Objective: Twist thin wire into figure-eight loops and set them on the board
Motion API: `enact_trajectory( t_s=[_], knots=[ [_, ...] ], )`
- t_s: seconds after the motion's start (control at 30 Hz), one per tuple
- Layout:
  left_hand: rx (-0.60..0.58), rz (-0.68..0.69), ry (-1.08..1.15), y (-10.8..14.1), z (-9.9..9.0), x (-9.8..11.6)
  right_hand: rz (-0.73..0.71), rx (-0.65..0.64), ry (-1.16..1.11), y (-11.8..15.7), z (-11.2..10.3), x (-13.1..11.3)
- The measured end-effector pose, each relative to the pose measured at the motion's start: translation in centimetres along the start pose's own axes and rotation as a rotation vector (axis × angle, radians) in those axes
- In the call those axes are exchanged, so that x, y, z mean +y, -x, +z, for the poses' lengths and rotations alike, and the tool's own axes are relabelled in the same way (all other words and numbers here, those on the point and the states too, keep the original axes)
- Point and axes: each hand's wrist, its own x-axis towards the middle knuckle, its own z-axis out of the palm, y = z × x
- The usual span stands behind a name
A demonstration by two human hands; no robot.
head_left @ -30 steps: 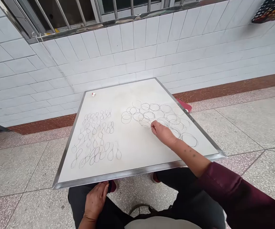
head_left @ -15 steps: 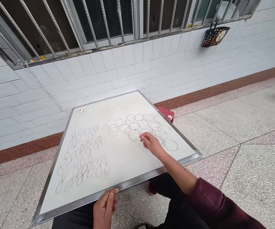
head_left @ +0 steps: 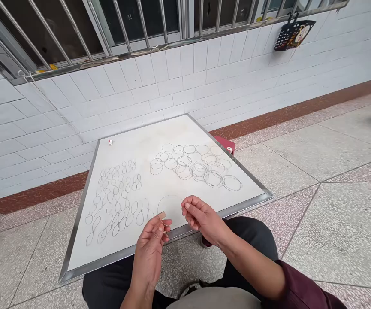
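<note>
Resting across the person's lap, a steel-framed white board carries drawn figure-eight loops at its left and overlapping circles at its right. The left hand sits at the lower frame, fingers curled, a small tan piece at the fingertips; grip cannot be determined. The right hand lies just beside it, fingers loosely closed, above the lower frame. A red stool stands beyond the board's far edge, near a white tiled wall.
</note>
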Motion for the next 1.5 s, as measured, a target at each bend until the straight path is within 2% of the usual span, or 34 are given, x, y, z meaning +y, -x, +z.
enact_trajectory(
  t_s=[0.07,0.13,0.27,0.37,0.63,0.73,0.83,1.1,1.3,1.5],
  knots=[
    [0.043,0.035,-0.017,0.6,-0.6,-0.3,0.014,-0.032,0.089,0.5,0.2,0.2],
    [0.072,0.054,-0.049,1.0,-1.1,-0.4,-0.031,-0.04,0.25,0.9,0.3,0.2],
    [0.066,0.049,-0.141,2.0,-1.8,-0.4,-0.274,-0.023,0.572,1.4,0.8,0.1],
    [0.047,0.021,-0.179,2.8,-2.0,-0.5,-0.379,-0.056,0.688,1.6,1.3,0.5],
    [0.068,-0.061,-0.026,4.6,-2.5,-0.4,-0.317,-0.182,0.614,2.8,2.8,1.4],
    [0.061,-0.082,0.008,5.2,-2.7,0.0,-0.356,-0.197,0.675,3.0,3.1,1.3],
    [0.03,-0.084,-0.014,5.5,-2.8,0.2,-0.435,-0.198,0.762,3.1,3.2,1.4],
    [-0.044,-0.082,-0.104,5.9,-2.4,0.4,-0.53,-0.217,0.89,3.3,3.0,1.9],
    [-0.088,-0.115,-0.15,6.3,-2.4,0.6,-0.518,-0.222,0.903,3.6,3.3,1.8],
    [-0.097,-0.082,-0.155,6.2,-2.7,0.2,-0.499,-0.208,0.88,3.8,3.6,1.7]
  ],
)
